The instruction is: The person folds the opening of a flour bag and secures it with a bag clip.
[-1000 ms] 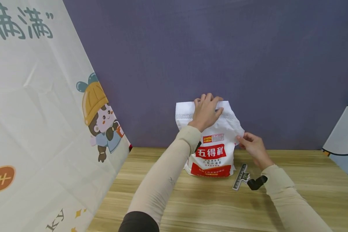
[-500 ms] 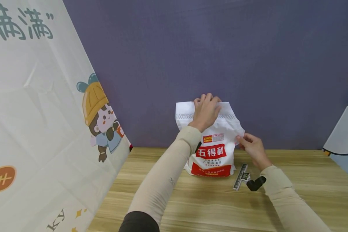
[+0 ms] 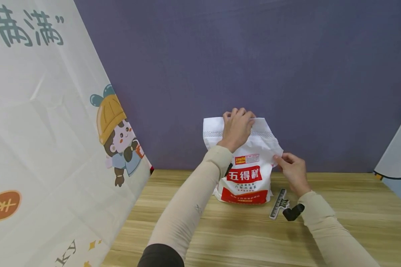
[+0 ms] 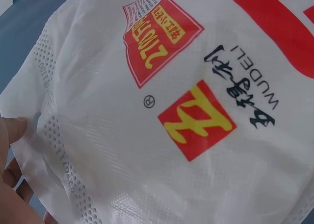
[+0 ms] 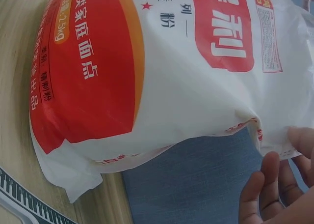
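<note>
A white flour bag [image 3: 242, 152] with red printed panels stands upright on the wooden table. Its flat top edge is gripped by my left hand [image 3: 238, 128], fingers over the back and thumb in front, as the left wrist view shows the thumb [image 4: 15, 129] on the white band. At the bag's right upper corner, my right hand [image 3: 292, 170] pinches the edge between thumb and fingers. In the right wrist view the bag [image 5: 171, 86] reads 2.5kg, and the right hand's fingers [image 5: 270, 184] lie below the pinched corner.
A wide bulldog-type clip [image 3: 278, 204] with a keyboard-like pattern lies on the wooden table [image 3: 240, 233], right of the bag. Close by the right wrist is a black angled piece [image 3: 293, 212]. A blue-grey backdrop [image 3: 254, 55] rises behind, and a printed white sheet [image 3: 53, 141] is at left.
Both hands keep their hold on the bag, which stays in place. The left thumb has drawn in against the fingers, and the head view has shifted slightly.
</note>
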`<action>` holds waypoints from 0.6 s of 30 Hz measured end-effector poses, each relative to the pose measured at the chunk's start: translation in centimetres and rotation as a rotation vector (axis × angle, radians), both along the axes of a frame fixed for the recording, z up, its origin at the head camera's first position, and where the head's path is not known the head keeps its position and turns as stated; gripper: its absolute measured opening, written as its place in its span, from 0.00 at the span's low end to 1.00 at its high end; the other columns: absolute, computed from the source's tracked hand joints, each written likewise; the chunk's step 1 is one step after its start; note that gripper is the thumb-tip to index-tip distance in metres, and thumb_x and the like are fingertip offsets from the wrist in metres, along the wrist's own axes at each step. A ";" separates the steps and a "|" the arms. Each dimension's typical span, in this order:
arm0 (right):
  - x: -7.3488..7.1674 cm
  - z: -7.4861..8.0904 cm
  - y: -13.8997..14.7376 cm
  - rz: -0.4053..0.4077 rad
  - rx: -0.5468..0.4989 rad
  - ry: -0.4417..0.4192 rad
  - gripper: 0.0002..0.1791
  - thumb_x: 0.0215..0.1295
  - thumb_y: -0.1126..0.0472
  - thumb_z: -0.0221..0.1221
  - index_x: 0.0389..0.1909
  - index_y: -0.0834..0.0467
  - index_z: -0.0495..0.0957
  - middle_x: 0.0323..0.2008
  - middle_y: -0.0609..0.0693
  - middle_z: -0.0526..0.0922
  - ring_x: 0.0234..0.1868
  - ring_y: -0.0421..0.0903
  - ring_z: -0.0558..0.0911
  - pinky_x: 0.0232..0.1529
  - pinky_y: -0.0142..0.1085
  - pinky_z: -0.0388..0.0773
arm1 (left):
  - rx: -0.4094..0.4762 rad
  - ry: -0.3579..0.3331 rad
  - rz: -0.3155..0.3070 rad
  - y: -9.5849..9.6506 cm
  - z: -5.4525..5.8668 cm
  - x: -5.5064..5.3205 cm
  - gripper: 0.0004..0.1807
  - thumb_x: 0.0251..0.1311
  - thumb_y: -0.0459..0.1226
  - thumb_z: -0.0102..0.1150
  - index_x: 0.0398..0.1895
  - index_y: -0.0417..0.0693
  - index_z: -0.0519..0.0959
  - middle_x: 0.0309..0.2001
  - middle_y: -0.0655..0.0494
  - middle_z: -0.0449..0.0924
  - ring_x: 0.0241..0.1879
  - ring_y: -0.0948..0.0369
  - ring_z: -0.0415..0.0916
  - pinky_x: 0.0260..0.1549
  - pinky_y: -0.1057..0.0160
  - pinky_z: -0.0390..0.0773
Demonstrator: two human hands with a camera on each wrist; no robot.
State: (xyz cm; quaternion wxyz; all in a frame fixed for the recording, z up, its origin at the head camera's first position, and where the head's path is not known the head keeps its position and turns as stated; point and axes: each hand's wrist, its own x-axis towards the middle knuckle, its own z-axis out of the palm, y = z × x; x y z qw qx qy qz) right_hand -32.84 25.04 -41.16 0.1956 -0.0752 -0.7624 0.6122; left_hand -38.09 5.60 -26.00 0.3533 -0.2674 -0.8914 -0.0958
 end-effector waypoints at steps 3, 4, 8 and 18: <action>0.0 0.1 0.0 -0.005 0.004 -0.021 0.25 0.59 0.41 0.62 0.46 0.57 0.79 0.37 0.50 0.78 0.38 0.49 0.78 0.33 0.31 0.76 | 0.004 0.008 -0.005 0.0 0.0 0.0 0.10 0.70 0.47 0.47 0.46 0.66 0.79 0.42 0.68 0.77 0.48 0.64 0.67 0.58 0.54 0.60; 0.0 0.2 0.0 -0.006 0.010 -0.031 0.25 0.60 0.41 0.61 0.47 0.57 0.78 0.38 0.51 0.78 0.39 0.49 0.78 0.32 0.30 0.77 | 0.006 0.010 -0.007 -0.1 0.0 0.0 0.10 0.70 0.47 0.47 0.46 0.66 0.79 0.42 0.68 0.77 0.48 0.64 0.67 0.58 0.54 0.60; 0.5 0.9 -0.4 -0.035 0.064 -0.085 0.25 0.64 0.41 0.58 0.49 0.58 0.76 0.40 0.50 0.77 0.40 0.46 0.78 0.33 0.26 0.77 | 0.011 0.021 -0.012 -0.1 -0.1 -0.1 0.09 0.70 0.48 0.48 0.45 0.66 0.79 0.42 0.68 0.77 0.48 0.65 0.68 0.58 0.54 0.60; 0.1 0.6 -0.6 -0.056 0.078 -0.044 0.21 0.64 0.46 0.58 0.45 0.60 0.77 0.35 0.48 0.77 0.33 0.40 0.78 0.30 0.25 0.77 | 0.014 0.075 -0.014 -0.3 -0.2 -0.4 0.09 0.69 0.48 0.49 0.43 0.67 0.80 0.40 0.69 0.78 0.46 0.66 0.69 0.58 0.55 0.61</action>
